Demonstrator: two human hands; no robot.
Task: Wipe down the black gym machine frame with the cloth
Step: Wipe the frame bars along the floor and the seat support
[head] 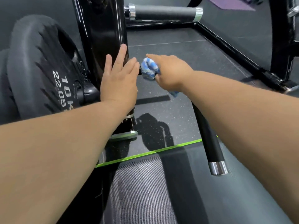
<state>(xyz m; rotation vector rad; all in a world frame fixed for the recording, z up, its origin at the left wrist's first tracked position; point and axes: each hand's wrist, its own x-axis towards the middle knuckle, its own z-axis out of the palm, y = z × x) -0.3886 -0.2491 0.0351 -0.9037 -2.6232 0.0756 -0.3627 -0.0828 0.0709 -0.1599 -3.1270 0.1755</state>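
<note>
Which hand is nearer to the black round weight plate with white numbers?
Left. The left hand rests flat on the glossy black frame post beside the weight plate; the right hand, gripping the crumpled blue-white cloth, is beyond the post.

Bunched blue-white cloth [149,68] just beside glossy black upright frame [103,29].

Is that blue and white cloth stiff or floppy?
Probably floppy: the blue and white bunched cloth is scrunched into a wad in the right hand, and a loose end dangles below the wrist. It likely weighs little, since one hand alone holds it. Released, it would probably slump open.
</note>
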